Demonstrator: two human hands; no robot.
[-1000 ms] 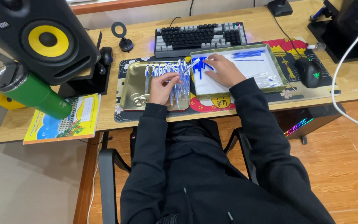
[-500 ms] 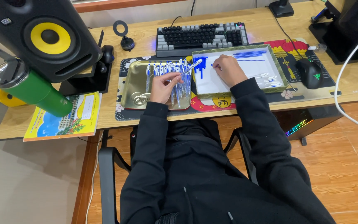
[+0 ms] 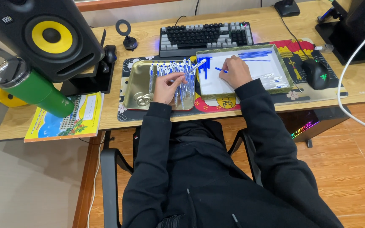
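A: Seated at a wooden desk, a person in a black top works with both hands over two shallow trays. The left hand is closed around one white-and-blue pen, lifted at a slant above the gold tray, where many more pens lie side by side.

B: And the right hand?

A: Curled shut on a blue pen, its tip down on the white sheet inside the green-rimmed tray. Blue scribbles mark the sheet's upper left and top edge. A few clear pens rest on the sheet just right of that hand.

B: What could go wrong from here?

A: Most likely a smear: the right wrist lies close to the inked patch, and a drag across wet lines would smudge paper and sleeve. The raised pen in the left hand slants toward the green tray's rim, so a knock there could flick it loose.

B: Anything else nearby?

A: A keyboard sits just behind both trays and a mouse to the right; a dropped pen could roll off the near edge of the desk
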